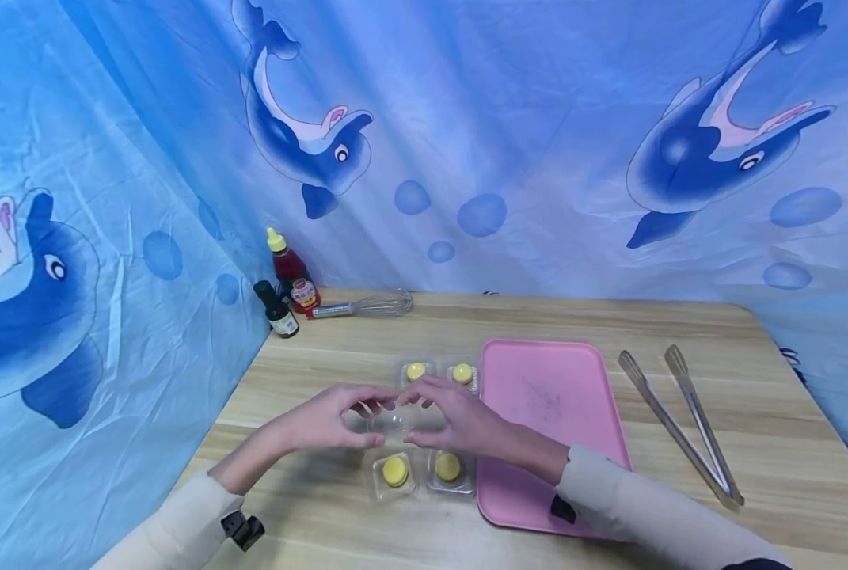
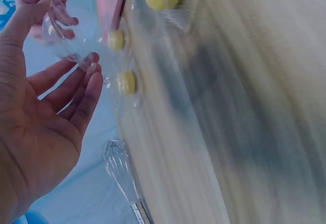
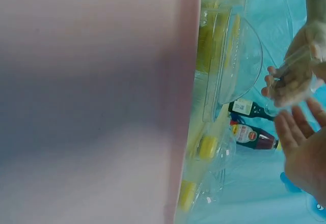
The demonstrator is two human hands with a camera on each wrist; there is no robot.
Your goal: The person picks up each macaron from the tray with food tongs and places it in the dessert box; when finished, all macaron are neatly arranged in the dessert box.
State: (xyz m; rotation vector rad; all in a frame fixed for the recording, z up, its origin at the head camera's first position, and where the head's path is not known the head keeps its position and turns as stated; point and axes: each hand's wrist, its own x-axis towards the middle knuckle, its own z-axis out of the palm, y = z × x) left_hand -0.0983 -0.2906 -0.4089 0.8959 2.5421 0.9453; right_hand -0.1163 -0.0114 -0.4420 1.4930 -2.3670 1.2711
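Observation:
Between the two hands, above the table, is a clear plastic domed lid [image 2: 63,35]. My left hand [image 1: 331,417] holds its near side, with the thumb at one edge and the fingertips at the other. From the opposite side my right hand [image 1: 459,419] grips the same lid, its thumb and fingers spread around the rim. Below the hands, in small clear plastic boxes, sit yellow macarons: one at front left [image 1: 395,471] and one at front right [image 1: 448,467]. Behind the hands are two more boxed macarons, a left one [image 1: 416,371] and a right one [image 1: 462,373].
A pink tray [image 1: 545,388] lies right of the boxes, under the right forearm. Metal tongs [image 1: 687,427] rest open farther right. At the back left are a whisk [image 1: 366,305], a red sauce bottle [image 1: 297,277] and a small dark bottle [image 1: 277,310]. A dolphin-print curtain [image 1: 538,142] surrounds the table.

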